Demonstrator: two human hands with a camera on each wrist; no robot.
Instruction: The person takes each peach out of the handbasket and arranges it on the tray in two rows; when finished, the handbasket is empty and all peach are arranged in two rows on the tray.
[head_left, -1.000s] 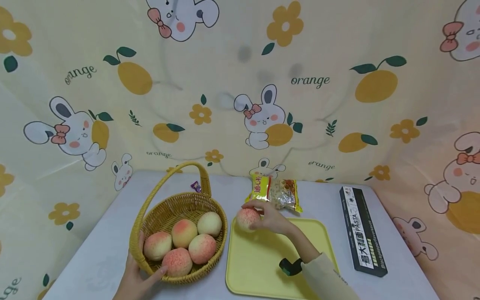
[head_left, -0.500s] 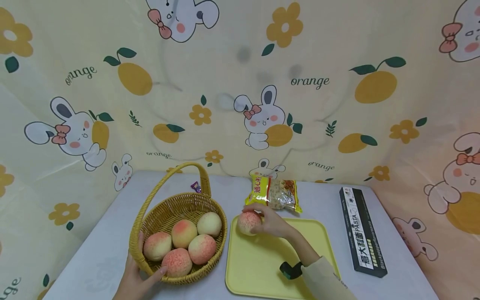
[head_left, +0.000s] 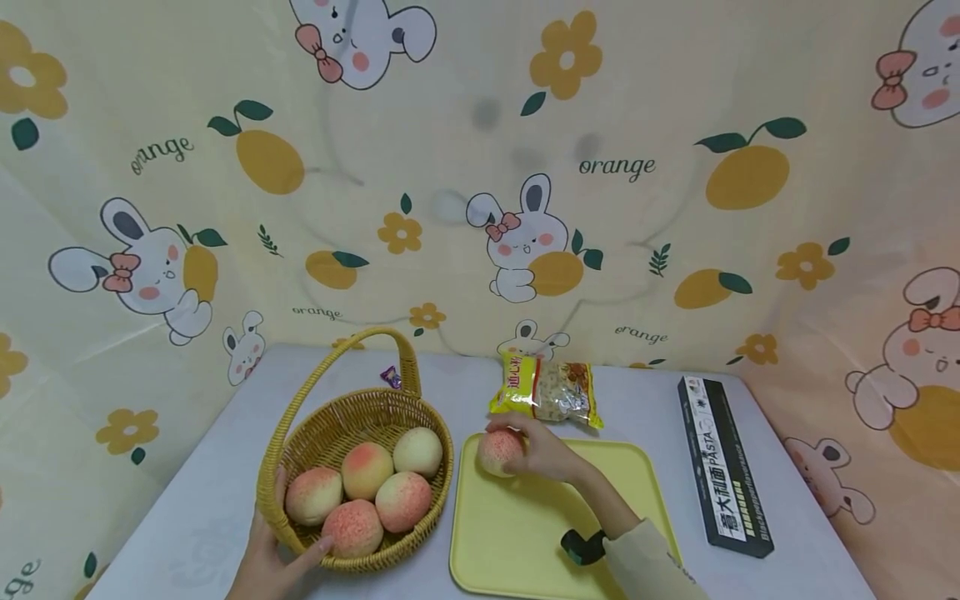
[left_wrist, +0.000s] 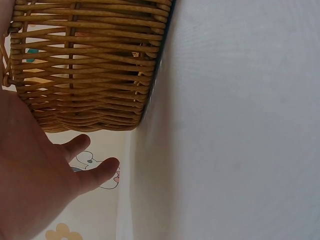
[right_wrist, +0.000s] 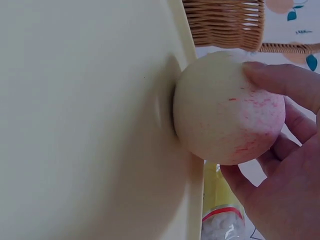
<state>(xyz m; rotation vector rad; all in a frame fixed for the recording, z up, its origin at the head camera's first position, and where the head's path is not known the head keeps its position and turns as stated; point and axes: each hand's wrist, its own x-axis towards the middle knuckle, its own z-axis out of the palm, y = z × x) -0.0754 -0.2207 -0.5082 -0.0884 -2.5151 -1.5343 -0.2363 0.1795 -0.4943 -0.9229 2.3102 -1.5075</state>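
Observation:
My right hand (head_left: 543,450) holds a pink-speckled peach (head_left: 498,454) at the back left corner of a yellow tray (head_left: 517,533). In the right wrist view the thumb and fingers curl round the peach (right_wrist: 225,110), whose pale underside meets or nearly meets the tray. My left hand (head_left: 273,554) holds the left side of a woven basket (head_left: 360,408), thumb over the front rim. Several peaches (head_left: 368,471) lie inside it. Against the basket wall (left_wrist: 90,65) in the left wrist view, the left hand (left_wrist: 35,165) has two fingers sticking out free below.
A yellow bag of pasta (head_left: 551,390) lies behind the tray. To the right is a long black pasta box (head_left: 723,467). A small purple-wrapped sweet (head_left: 391,377) sits behind the basket handle (head_left: 330,358). A printed cloth (head_left: 465,125) hangs behind the white table (head_left: 187,483).
My right hand has brought the peach slightly toward me and to the right, from above the tray's back corner down onto it. The left hand and basket stay where they were.

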